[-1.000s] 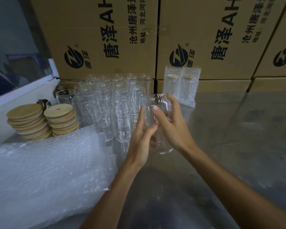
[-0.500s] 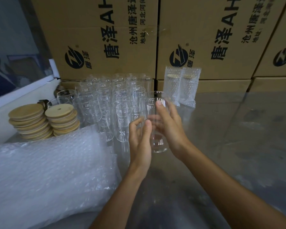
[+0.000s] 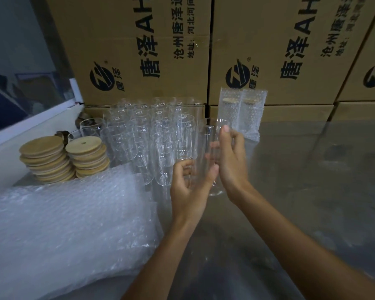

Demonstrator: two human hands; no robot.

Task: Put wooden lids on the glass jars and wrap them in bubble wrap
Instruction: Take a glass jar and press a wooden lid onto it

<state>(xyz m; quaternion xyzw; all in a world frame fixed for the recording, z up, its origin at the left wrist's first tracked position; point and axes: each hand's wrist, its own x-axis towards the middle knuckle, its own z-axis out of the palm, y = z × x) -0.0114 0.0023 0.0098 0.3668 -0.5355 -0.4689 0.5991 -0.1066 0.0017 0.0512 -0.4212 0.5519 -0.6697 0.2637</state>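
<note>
Head view, held jar: clear, tall, cylindrical glass jar (image 3: 212,156), upright, lidless, between both hands, at the right front edge of the jar cluster; whether its base touches the surface cannot be told.
Right hand (image 3: 231,163): grasping the jar from its right side, fingers curled round the wall, index fingertip near the rim.
Left hand (image 3: 191,187): palm turned toward the jar's lower left side, thumb touching the glass, fingers loosely curled; grasp looks partial.
Jar cluster: many clear open glass jars (image 3: 152,137) standing upright in rows, just left of the held jar, backed against the boxes.
Lids: two stacks of round pale wooden lids (image 3: 65,159), left of the jars, side by side; top lid of the right stack shows a small hole.
Bubble wrap: thick pile of clear bubble wrap sheets (image 3: 63,230), front left, overlapping the foot of the lid stacks.
Wrapped jars: two lidded jars in bubble wrap sleeves (image 3: 243,111), upright, leaning on the boxes, behind the right hand.
Surface: grey, glossy, reflective surface (image 3: 312,180).
Background: brown cardboard boxes (image 3: 268,50) with black printed characters and logos, stacked along the back.
</note>
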